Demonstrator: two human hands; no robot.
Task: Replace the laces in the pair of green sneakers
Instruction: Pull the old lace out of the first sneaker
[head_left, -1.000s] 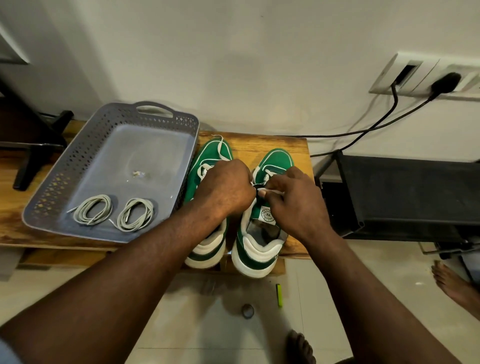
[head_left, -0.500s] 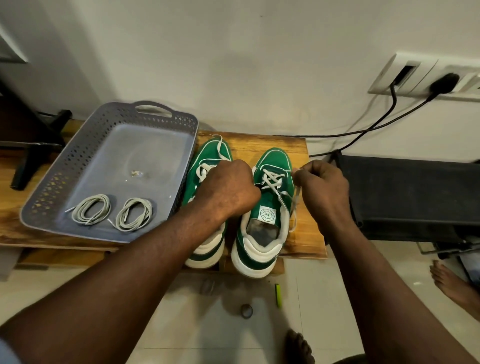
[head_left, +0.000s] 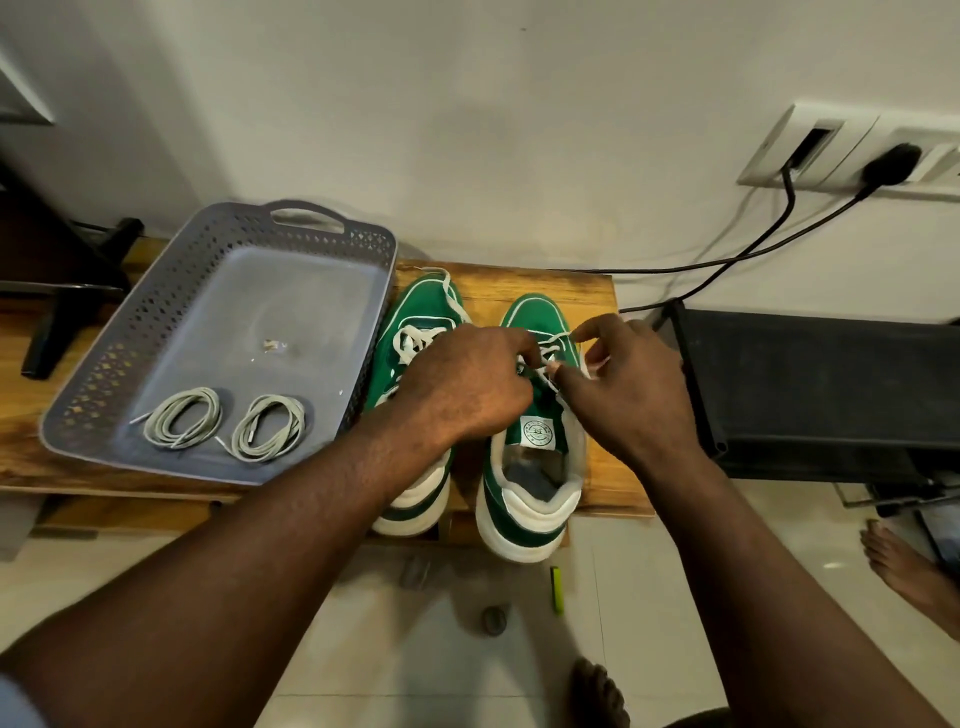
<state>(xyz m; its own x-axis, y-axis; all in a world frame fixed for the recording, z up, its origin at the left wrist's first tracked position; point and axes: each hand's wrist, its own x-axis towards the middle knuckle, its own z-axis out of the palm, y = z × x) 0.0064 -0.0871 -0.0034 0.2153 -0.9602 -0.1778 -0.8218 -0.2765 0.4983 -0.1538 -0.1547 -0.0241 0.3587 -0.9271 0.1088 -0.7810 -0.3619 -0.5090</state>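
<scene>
Your green sneakers (head_left: 530, 314) stand side by side on the wooden desk (head_left: 561, 286) against the white wall (head_left: 467, 130), heels at its front edge above the tiled floor (head_left: 441, 649). Your left hand (head_left: 462, 384) and right hand (head_left: 623, 395) both pinch the right-hand shoe's white lace (head_left: 551, 358) with curled fingers (two coiled laces (head_left: 182, 423) lie in the gray tray (head_left: 156, 332) beside).

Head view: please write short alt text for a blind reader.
The left hand and right hand pinch the white lace of the right green sneaker, beside the left green sneaker on a wooden bench. A grey perforated plastic tray to the left holds two coiled pale laces.
</scene>
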